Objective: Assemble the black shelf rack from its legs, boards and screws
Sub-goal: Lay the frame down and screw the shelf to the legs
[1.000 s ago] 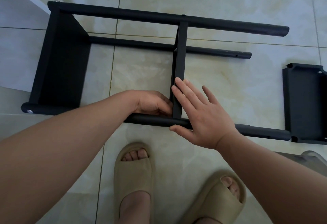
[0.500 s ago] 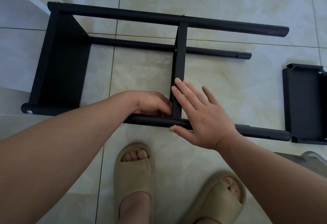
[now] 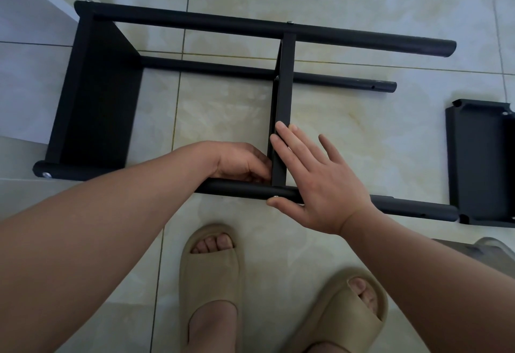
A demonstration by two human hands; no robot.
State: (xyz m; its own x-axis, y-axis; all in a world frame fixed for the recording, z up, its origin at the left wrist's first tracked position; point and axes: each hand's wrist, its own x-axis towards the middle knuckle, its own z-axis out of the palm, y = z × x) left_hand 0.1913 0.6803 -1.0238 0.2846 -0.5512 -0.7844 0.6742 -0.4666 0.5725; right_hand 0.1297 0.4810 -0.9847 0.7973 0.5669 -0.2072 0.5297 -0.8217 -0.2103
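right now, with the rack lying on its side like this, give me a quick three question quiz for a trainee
1. True or false: the right hand lies flat, fingers straight, against the middle board.
2. Where is the loose board? A) on the floor by the free ends of the legs B) stacked on top of the rack C) propped upright against a wall
3. Fill in: ___ boards already sit between the legs.
Key: 1 true; 2 A; 3 two.
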